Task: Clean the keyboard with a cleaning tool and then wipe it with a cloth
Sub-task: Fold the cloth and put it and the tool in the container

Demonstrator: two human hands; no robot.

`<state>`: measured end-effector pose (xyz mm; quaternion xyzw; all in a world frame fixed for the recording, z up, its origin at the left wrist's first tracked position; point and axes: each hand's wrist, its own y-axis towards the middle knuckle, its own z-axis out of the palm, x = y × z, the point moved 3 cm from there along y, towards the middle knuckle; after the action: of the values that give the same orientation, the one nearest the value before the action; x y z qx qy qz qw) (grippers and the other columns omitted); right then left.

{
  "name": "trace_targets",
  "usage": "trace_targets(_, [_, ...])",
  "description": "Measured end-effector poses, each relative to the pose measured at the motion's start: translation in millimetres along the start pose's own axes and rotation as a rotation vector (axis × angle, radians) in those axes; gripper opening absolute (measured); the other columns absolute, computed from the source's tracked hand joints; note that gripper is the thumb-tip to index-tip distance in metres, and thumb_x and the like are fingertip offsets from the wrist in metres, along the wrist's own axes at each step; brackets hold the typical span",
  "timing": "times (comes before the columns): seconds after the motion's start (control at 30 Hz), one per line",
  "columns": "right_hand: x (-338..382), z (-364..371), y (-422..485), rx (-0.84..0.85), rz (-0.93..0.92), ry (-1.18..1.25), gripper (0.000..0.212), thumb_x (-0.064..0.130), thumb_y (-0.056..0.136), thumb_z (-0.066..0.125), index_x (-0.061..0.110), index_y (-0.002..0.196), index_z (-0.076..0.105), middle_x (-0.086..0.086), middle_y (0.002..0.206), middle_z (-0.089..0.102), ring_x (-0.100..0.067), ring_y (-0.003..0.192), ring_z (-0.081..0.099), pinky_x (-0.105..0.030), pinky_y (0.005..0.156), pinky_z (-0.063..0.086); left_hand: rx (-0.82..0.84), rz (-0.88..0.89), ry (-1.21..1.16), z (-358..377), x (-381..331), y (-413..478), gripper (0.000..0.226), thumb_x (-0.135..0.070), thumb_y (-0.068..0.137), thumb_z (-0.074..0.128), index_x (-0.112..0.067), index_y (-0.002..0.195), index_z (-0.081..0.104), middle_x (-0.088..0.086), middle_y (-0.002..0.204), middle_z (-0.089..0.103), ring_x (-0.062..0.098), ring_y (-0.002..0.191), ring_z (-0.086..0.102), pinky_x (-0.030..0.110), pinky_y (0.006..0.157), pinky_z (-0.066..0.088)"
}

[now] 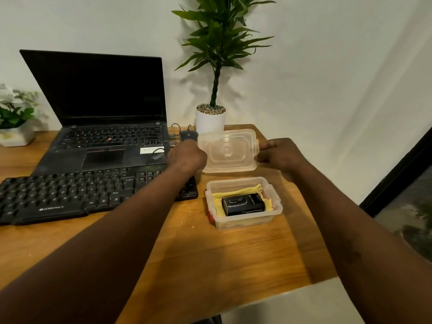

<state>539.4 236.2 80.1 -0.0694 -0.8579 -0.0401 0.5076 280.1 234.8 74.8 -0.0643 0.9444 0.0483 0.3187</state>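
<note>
Warm, moderately bright indoor light. Tall green potted plant (219,43) cast soft shadows on the white wall (327,66). Left forearm (105,242) shaded the brown wooden tabletop (233,265). Left hand (187,157), right hand (280,157) and clear plastic lid (228,148) were slightly blurred. Wide-angle bending at edges.

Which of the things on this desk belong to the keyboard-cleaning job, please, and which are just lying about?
Job: Zebronics keyboard; clear lid, gripped by left hand and right hand; open plastic container; yellow cloth and black box (probably the cleaning tool) inside it.
Lying about: laptop, mouse, potted plant, flower pot.
</note>
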Motion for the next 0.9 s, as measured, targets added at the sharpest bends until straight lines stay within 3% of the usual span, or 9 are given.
trace_targets(0.03, [3.2, -8.8, -15.3, -0.022, -0.031, 0.109, 0.019, -0.006, 0.081, 0.078, 0.006, 0.096, 0.079, -0.012, 0.094, 0.078, -0.031, 0.094, 0.076, -0.035, 0.076, 0.064, -0.032, 0.061, -0.053, -4.8, 0.2, -7.5, 0.026, -0.013, 0.093, 0.059, -0.018, 0.113, 0.074, 0.009, 0.115, 0.073, 0.03, 0.105, 0.066, 0.042, 0.091, 0.056])
trace_targets(0.1, [5.0, -22.6, -45.0, -0.061, -0.167, 0.067, 0.024, -0.002, 0.08, 0.081, 0.015, 0.098, 0.08, -0.001, 0.093, 0.079, -0.019, 0.091, 0.076, -0.03, 0.077, 0.062, -0.15, 0.203, -0.176, -19.9, 0.7, -35.7, 0.031, -0.02, 0.102, 0.058, -0.022, 0.131, 0.07, 0.003, 0.124, 0.073, 0.022, 0.109, 0.066, 0.035, 0.093, 0.054])
trace_targets(0.23, [-13.0, -39.0, -89.1, -0.129, -0.232, -0.007, 0.026, 0.005, 0.084, 0.082, 0.023, 0.102, 0.08, 0.012, 0.095, 0.077, 0.0, 0.086, 0.071, -0.01, 0.069, 0.052, -0.243, 0.379, -0.276, -29.1, 8.8, -109.3, 0.031, -0.033, 0.101, 0.064, -0.027, 0.132, 0.068, -0.014, 0.115, 0.07, -0.005, 0.087, 0.061, 0.012, 0.073, 0.047])
trace_targets(0.37, [-35.8, -27.8, -116.7, -0.1, -0.229, -0.022, 0.029, 0.006, 0.087, 0.079, 0.028, 0.105, 0.08, 0.016, 0.102, 0.076, 0.006, 0.095, 0.07, -0.013, 0.085, 0.056, -0.23, 0.403, -0.125, -8.2, 27.3, -163.8, 0.036, -0.036, 0.1, 0.062, -0.034, 0.137, 0.062, -0.015, 0.11, 0.063, 0.005, 0.097, 0.05, 0.025, 0.078, 0.047])
trace_targets(0.5, [-47.0, -21.6, -130.9, -0.123, -0.211, 0.107, 0.028, 0.01, 0.088, 0.077, 0.026, 0.11, 0.081, 0.011, 0.109, 0.078, -0.001, 0.103, 0.071, -0.022, 0.092, 0.057, -0.229, 0.46, 0.004, 3.2, 35.6, -187.5, 0.036, -0.034, 0.102, 0.06, -0.032, 0.137, 0.064, -0.014, 0.127, 0.066, 0.006, 0.11, 0.04, 0.024, 0.086, 0.038])
trace_targets(0.57, [-49.3, -18.1, -136.0, -0.1, -0.143, 0.209, 0.034, 0.0, 0.092, 0.063, 0.021, 0.112, 0.08, 0.003, 0.117, 0.076, -0.007, 0.107, 0.07, -0.028, 0.094, 0.057, -0.201, 0.433, -0.002, 5.0, 39.1, -191.3, 0.035, -0.035, 0.102, 0.058, -0.034, 0.137, 0.064, -0.015, 0.132, 0.06, 0.006, 0.118, 0.039, 0.024, 0.09, 0.039])
trace_targets(0.7, [-48.1, -6.5, -150.2, -0.033, -0.263, 0.089, 0.043, -0.006, 0.1, 0.049, 0.015, 0.132, 0.069, 0.008, 0.122, 0.066, 0.023, 0.099, 0.059, -0.005, 0.088, 0.047, -0.162, 0.421, -0.079, 5.9, 38.6, -195.5, 0.035, -0.041, 0.101, 0.059, -0.032, 0.135, 0.063, -0.01, 0.142, 0.057, 0.009, 0.128, 0.046, 0.034, 0.104, 0.047])
trace_targets(0.8, [-54.6, -3.4, -150.7, -0.048, -0.234, 0.124, 0.038, 0.01, 0.103, 0.056, 0.026, 0.136, 0.067, 0.011, 0.141, 0.062, 0.005, 0.123, 0.056, -0.028, 0.107, 0.051, -0.113, 0.34, -0.119, 4.6, 37.3, -191.5, 0.047, -0.058, 0.091, 0.068, -0.036, 0.132, 0.059, -0.011, 0.137, 0.06, 0.01, 0.117, 0.058, 0.039, 0.096, 0.056])
trace_targets(0.9, [-56.1, 4.5, -153.1, -0.095, -0.261, 0.082, 0.039, 0.018, 0.105, 0.056, 0.03, 0.141, 0.062, 0.013, 0.146, 0.059, -0.003, 0.131, 0.054, -0.034, 0.111, 0.049, -0.102, 0.29, -0.134, 1.8, 31.9, -187.4, 0.053, -0.059, 0.085, 0.075, -0.039, 0.13, 0.056, -0.011, 0.12, 0.065, 0.005, 0.095, 0.062, 0.037, 0.08, 0.062])
